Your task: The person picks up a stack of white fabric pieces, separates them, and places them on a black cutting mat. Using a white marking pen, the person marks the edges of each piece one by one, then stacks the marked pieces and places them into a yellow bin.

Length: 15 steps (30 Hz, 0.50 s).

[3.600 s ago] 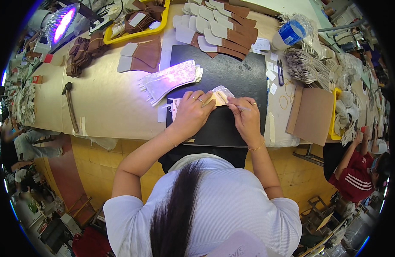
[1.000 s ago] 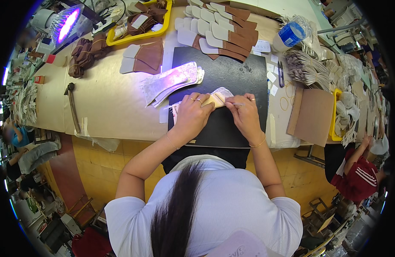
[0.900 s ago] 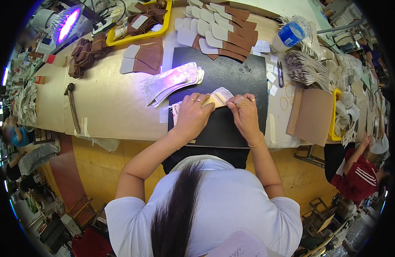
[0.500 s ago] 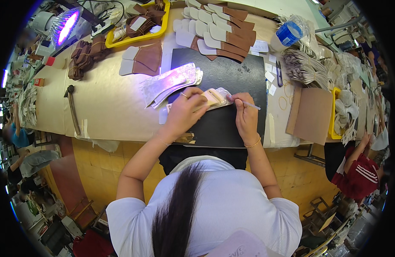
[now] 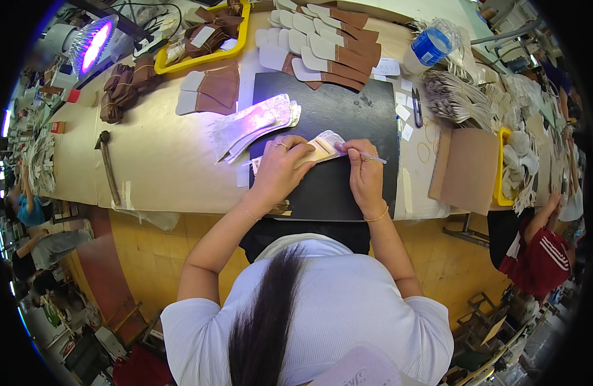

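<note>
Yellow floor (image 5: 151, 251) with a red strip (image 5: 104, 257), long tan table (image 5: 161, 154), purple-glowing lamp (image 5: 95, 46) at far left.

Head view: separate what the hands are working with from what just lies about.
In use:
left hand, on the cream plate
right hand, pinching a thin pale stick
black mat beneath

Apparently just lying about:
hammer
black snips
blue-labelled bottle

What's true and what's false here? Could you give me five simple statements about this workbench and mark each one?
1. The right hand holds a thin pale stick. True.
2. The left hand touches nothing. False: it touches a pale yellow piece.
3. The lamp is switched off. False: it glows purple.
4. The hammer lies left of the black mat. True.
5. The yellow tray nearest the lamp holds brown pieces. True.
</note>
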Motion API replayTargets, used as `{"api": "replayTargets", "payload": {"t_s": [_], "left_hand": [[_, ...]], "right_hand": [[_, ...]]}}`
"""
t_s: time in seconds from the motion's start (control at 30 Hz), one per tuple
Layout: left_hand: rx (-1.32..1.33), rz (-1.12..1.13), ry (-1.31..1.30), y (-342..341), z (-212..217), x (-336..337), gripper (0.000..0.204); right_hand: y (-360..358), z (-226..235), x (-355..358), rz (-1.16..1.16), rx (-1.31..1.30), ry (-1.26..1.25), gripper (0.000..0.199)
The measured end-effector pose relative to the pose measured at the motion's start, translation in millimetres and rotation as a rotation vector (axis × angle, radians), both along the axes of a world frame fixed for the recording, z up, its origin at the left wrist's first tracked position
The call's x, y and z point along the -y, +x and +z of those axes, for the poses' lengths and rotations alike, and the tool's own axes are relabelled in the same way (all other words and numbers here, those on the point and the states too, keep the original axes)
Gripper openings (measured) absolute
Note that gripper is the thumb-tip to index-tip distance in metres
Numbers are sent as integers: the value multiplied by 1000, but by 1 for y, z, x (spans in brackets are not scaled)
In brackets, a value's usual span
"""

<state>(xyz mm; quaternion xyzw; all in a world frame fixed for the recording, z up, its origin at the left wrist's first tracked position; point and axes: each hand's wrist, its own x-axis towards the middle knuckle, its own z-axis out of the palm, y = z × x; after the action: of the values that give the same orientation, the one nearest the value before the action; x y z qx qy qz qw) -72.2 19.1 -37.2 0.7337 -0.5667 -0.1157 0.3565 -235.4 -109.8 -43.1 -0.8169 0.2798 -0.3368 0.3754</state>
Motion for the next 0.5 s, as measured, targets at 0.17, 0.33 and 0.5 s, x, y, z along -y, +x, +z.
{"api": "replayTargets", "payload": {"t_s": [0.17,0.33,0.5], "left_hand": [[127,-90,-109,-3,-2,0,20],[166,-116,-149,-5,-4,-4,21],[50,-135,-89,1,9,-10,23]], "right_hand": [[-2,-3,-1,0,15,123,21],[-1,-6,2,14,27,36,23],[-1,-7,1,9,32,44,23]]}}
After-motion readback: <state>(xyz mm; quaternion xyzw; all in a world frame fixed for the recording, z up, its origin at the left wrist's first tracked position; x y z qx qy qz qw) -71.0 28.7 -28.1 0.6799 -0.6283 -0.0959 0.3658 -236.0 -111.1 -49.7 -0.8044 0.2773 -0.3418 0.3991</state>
